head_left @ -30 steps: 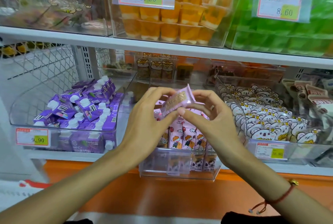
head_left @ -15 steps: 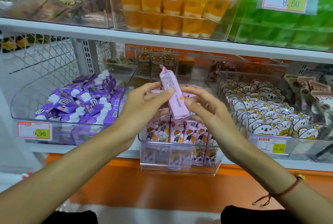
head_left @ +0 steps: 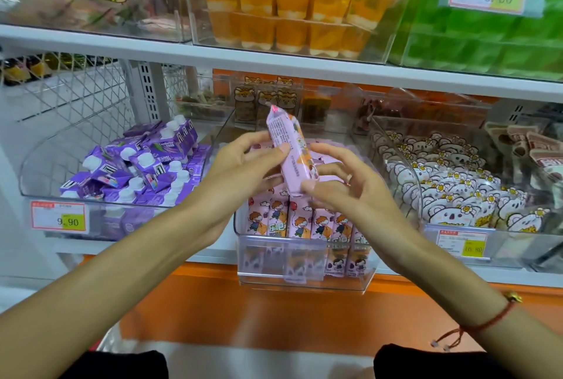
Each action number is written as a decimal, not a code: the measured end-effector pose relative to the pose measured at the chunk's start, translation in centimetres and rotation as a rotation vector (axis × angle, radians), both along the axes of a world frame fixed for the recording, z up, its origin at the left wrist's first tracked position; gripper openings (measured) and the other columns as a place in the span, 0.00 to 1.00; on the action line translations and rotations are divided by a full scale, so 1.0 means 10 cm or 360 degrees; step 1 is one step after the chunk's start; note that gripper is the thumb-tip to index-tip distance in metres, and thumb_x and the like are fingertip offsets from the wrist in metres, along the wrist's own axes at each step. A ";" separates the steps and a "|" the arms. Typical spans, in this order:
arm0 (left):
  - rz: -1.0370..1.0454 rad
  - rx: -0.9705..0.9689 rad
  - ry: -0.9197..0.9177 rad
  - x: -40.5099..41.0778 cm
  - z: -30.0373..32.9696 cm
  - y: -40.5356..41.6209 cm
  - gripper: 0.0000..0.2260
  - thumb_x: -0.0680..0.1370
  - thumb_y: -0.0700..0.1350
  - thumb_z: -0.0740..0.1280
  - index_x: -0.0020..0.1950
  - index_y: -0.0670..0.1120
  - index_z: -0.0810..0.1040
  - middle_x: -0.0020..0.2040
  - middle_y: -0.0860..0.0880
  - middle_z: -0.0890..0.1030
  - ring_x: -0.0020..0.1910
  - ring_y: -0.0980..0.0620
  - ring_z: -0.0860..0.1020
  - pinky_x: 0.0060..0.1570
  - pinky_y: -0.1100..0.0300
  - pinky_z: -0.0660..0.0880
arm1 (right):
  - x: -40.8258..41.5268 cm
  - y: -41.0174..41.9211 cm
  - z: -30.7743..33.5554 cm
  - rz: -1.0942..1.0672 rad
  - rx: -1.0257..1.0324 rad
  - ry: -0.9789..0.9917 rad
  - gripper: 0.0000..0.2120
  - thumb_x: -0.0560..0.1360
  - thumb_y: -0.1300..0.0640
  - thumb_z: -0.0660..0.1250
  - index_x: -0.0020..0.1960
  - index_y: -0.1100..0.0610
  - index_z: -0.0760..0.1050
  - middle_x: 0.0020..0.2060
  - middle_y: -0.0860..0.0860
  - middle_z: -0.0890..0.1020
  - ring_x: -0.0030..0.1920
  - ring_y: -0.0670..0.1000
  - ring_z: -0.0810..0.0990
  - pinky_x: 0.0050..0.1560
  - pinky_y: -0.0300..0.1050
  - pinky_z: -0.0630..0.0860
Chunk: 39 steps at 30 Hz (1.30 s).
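A long pink snack packet (head_left: pixel 288 150) stands nearly upright between both hands, its printed back towards me. My left hand (head_left: pixel 234 171) pinches its upper half with thumb and fingertips. My right hand (head_left: pixel 344 186) holds its lower end with the thumb, the other fingers spread. Below the hands a clear plastic bin (head_left: pixel 304 275) holds a row of the same pink packets (head_left: pixel 304 223) standing on end.
A clear bin of purple cartons (head_left: pixel 137 171) stands at the left, and a bin of koala-print packets (head_left: pixel 451 196) at the right. The white shelf (head_left: pixel 274 65) above carries orange jelly cups (head_left: pixel 292 19) and green packs (head_left: pixel 487 37). Price tags hang on the bin fronts.
The packet has been turned from lying flat between the fingertips to standing nearly upright. Both hands have stayed on it above the middle bin.
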<state>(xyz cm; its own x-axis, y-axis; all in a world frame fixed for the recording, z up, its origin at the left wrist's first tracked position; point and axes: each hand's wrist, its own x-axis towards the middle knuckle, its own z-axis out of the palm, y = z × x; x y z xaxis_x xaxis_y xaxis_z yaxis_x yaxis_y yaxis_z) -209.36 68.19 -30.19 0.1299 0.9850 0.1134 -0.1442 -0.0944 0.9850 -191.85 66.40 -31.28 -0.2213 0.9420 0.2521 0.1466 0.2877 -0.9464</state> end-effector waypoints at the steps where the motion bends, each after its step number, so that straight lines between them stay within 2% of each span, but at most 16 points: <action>1: -0.0037 0.0074 0.0007 0.00 0.00 0.00 0.15 0.78 0.42 0.66 0.65 0.48 0.73 0.53 0.51 0.85 0.51 0.55 0.83 0.47 0.64 0.80 | 0.00 0.00 -0.02 -0.0041 0.0106 -0.0083 0.22 0.72 0.56 0.72 0.63 0.44 0.73 0.53 0.50 0.78 0.49 0.43 0.80 0.51 0.37 0.77; 4: -0.0114 0.0191 0.0000 0.00 -0.01 -0.01 0.15 0.79 0.38 0.65 0.64 0.48 0.72 0.55 0.51 0.84 0.53 0.54 0.82 0.48 0.64 0.79 | 0.01 0.00 -0.06 -0.0136 0.0399 -0.0205 0.22 0.73 0.63 0.71 0.62 0.44 0.73 0.52 0.43 0.76 0.50 0.41 0.77 0.47 0.33 0.75; 7: -0.0020 0.0251 0.0084 -0.03 -0.01 0.00 0.15 0.76 0.40 0.69 0.61 0.49 0.75 0.55 0.53 0.83 0.55 0.57 0.81 0.54 0.61 0.79 | 0.04 0.02 -0.07 -0.0222 0.0602 -0.0325 0.23 0.74 0.66 0.69 0.61 0.44 0.73 0.54 0.36 0.76 0.57 0.42 0.74 0.50 0.37 0.76; 10: 0.0062 0.0323 0.0147 -0.06 -0.01 0.00 0.14 0.72 0.44 0.74 0.56 0.50 0.78 0.51 0.54 0.84 0.52 0.58 0.82 0.52 0.62 0.79 | 0.06 0.04 -0.06 -0.0292 0.0726 -0.0410 0.23 0.73 0.67 0.69 0.61 0.45 0.75 0.55 0.38 0.76 0.58 0.44 0.74 0.57 0.43 0.74; 13: 0.0062 0.0586 0.0259 -0.08 -0.01 -0.02 0.13 0.71 0.39 0.74 0.53 0.50 0.78 0.49 0.54 0.84 0.50 0.60 0.82 0.47 0.69 0.77 | 0.09 0.05 -0.06 -0.0366 0.0852 -0.0497 0.24 0.72 0.65 0.72 0.62 0.45 0.73 0.57 0.41 0.75 0.60 0.43 0.73 0.61 0.40 0.70; 16: 0.0003 0.0726 0.0320 -0.11 -0.04 -0.01 0.16 0.70 0.31 0.73 0.52 0.47 0.77 0.52 0.52 0.83 0.52 0.59 0.81 0.47 0.69 0.76 | 0.11 0.06 -0.06 -0.0373 0.0761 -0.0478 0.26 0.72 0.60 0.73 0.65 0.42 0.69 0.61 0.40 0.73 0.63 0.40 0.71 0.63 0.34 0.67; 19: -0.0058 0.0713 0.0304 -0.14 -0.08 0.01 0.17 0.69 0.29 0.73 0.51 0.46 0.77 0.54 0.52 0.82 0.54 0.57 0.81 0.49 0.67 0.77 | 0.12 0.07 -0.05 -0.0421 0.0717 -0.0459 0.19 0.73 0.61 0.72 0.59 0.44 0.74 0.57 0.39 0.75 0.59 0.41 0.74 0.61 0.37 0.71; 22: -0.0072 0.0741 0.0325 -0.14 -0.09 0.01 0.17 0.68 0.29 0.73 0.52 0.45 0.78 0.54 0.53 0.83 0.54 0.58 0.81 0.48 0.68 0.77 | 0.12 0.07 -0.04 -0.0462 0.0703 -0.0432 0.16 0.72 0.62 0.72 0.56 0.48 0.77 0.54 0.41 0.76 0.56 0.42 0.75 0.60 0.40 0.73; 29: -0.0048 0.0847 0.0479 -0.15 -0.03 -0.01 0.15 0.70 0.37 0.75 0.54 0.50 0.78 0.52 0.56 0.82 0.52 0.58 0.81 0.46 0.67 0.78 | 0.14 0.09 -0.06 -0.0387 0.0588 -0.0375 0.16 0.73 0.61 0.72 0.55 0.44 0.76 0.54 0.43 0.79 0.56 0.44 0.77 0.58 0.48 0.75; 32: 0.0008 0.0920 0.0505 -0.18 0.01 0.02 0.16 0.72 0.37 0.73 0.55 0.52 0.79 0.51 0.57 0.83 0.52 0.59 0.81 0.47 0.69 0.77 | 0.15 0.12 -0.09 -0.0339 0.0570 -0.0405 0.15 0.74 0.58 0.70 0.59 0.47 0.76 0.55 0.41 0.80 0.58 0.43 0.77 0.60 0.45 0.74; 35: 0.0332 0.0878 0.0373 -0.22 -0.01 0.12 0.14 0.71 0.37 0.74 0.54 0.50 0.79 0.46 0.57 0.84 0.47 0.62 0.82 0.46 0.71 0.75 | 0.20 0.26 -0.11 -0.0388 0.0613 -0.0682 0.19 0.76 0.56 0.68 0.66 0.48 0.71 0.60 0.41 0.76 0.60 0.39 0.73 0.60 0.32 0.68; 36: 0.0446 0.0846 0.0332 -0.23 -0.02 0.15 0.14 0.71 0.37 0.74 0.54 0.48 0.79 0.46 0.57 0.84 0.46 0.62 0.82 0.46 0.71 0.75 | 0.21 0.34 -0.11 -0.0404 0.0612 -0.0858 0.20 0.76 0.56 0.67 0.67 0.50 0.70 0.62 0.44 0.75 0.62 0.42 0.71 0.61 0.32 0.66; 39: 0.0681 0.0768 0.0310 -0.24 -0.02 0.27 0.15 0.71 0.37 0.74 0.56 0.46 0.78 0.50 0.51 0.83 0.49 0.57 0.82 0.48 0.70 0.76 | 0.16 0.66 -0.10 -0.0330 0.0531 -0.1456 0.20 0.78 0.54 0.63 0.69 0.57 0.68 0.66 0.54 0.72 0.67 0.53 0.68 0.63 0.43 0.64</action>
<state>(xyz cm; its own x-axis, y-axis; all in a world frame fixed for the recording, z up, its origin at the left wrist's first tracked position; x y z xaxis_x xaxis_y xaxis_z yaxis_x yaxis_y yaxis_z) -211.75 70.91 -30.43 -0.1980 0.7991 0.5677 0.1796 -0.5397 0.8224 -190.25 73.03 -32.32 -0.3017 0.8961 0.3255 0.8569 0.4046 -0.3195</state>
